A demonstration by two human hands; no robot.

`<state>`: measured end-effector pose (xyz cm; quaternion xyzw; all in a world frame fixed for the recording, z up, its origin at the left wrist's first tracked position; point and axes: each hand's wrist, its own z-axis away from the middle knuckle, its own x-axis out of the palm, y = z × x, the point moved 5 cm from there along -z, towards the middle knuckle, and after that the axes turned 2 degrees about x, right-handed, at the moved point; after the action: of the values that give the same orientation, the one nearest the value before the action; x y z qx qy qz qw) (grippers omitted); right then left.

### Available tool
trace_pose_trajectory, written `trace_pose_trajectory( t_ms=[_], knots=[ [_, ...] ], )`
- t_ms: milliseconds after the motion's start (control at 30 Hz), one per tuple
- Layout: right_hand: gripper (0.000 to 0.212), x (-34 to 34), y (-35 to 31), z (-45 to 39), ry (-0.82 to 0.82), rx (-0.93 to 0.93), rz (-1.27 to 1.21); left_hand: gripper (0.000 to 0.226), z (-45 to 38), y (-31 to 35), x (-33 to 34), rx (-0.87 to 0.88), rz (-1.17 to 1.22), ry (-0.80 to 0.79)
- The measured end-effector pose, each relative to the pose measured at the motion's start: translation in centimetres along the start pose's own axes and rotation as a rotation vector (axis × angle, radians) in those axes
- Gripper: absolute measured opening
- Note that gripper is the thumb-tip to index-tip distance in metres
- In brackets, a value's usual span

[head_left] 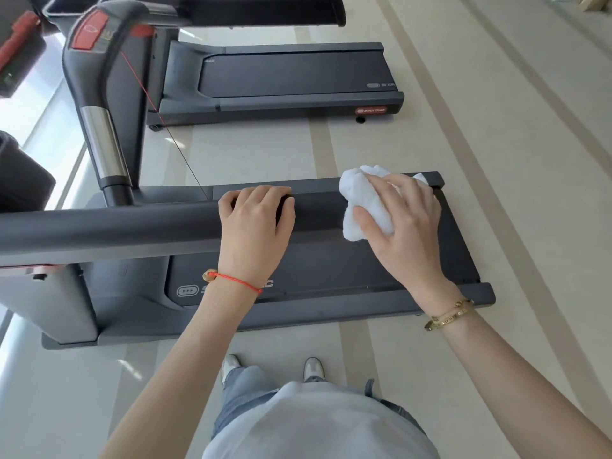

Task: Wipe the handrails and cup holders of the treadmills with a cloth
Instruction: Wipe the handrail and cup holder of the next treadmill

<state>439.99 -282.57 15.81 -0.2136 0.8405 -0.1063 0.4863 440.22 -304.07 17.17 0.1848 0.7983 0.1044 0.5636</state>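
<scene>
The near treadmill (pixel 331 270) lies crosswise below the person, its belt deck running left to right, and a second treadmill (pixel 291 77) stands parallel beyond it across a strip of pale floor (pixel 496 160). The thing that matters is the near treadmill's dark grey handrail (pixel 116 228): a thick bar whose long axis runs almost level from the left edge of the view toward the right. Its free end is hidden under the two hands, so where it stops cannot be told exactly.

The left hand (pixel 256 220) grips the rail from above, fingers curled over the far side and close together, thumb tucked on the near side; a red cord bracelet (pixel 231 281) circles that wrist. The right hand (pixel 402 217) sits just to the right of it, apart from it, fingers spread and bent around a bunched white cloth (pixel 359 202), thumb pressing the cloth's near fold. Gold bangles (pixel 448 314) sit on that wrist.

So the cloth is at the rail's right end, and all the unwiped-looking length lies to the left, along the bar's axis. The right hand is the one placed to stroke leftward; by my reading the left hand stands in its path and would need to give way.
</scene>
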Motion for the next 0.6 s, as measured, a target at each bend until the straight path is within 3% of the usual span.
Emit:
trace_pose_trajectory(
  t_ms=[200,433,500,600],
  knots=[
    [0.047,-0.3,0.2,-1.2,-0.090,-0.082,0.038,0.026,-0.1,0.4,0.4,-0.007,-0.022,0.033],
    [0.049,2.5,-2.2,-6.2,-0.445,-0.116,0.003,0.024,0.0,-0.1,0.3,0.023,-0.014,0.048],
    [0.048,2.4,-2.8,-5.3,-0.381,-0.165,0.033,0.024,-0.1,-0.3,0.3,0.023,-0.021,0.050],
    [0.047,1.2,-2.9,-2.5,-0.156,-0.260,0.095,0.029,-0.1,-1.1,0.0,-0.007,-0.023,0.053]
  ],
)
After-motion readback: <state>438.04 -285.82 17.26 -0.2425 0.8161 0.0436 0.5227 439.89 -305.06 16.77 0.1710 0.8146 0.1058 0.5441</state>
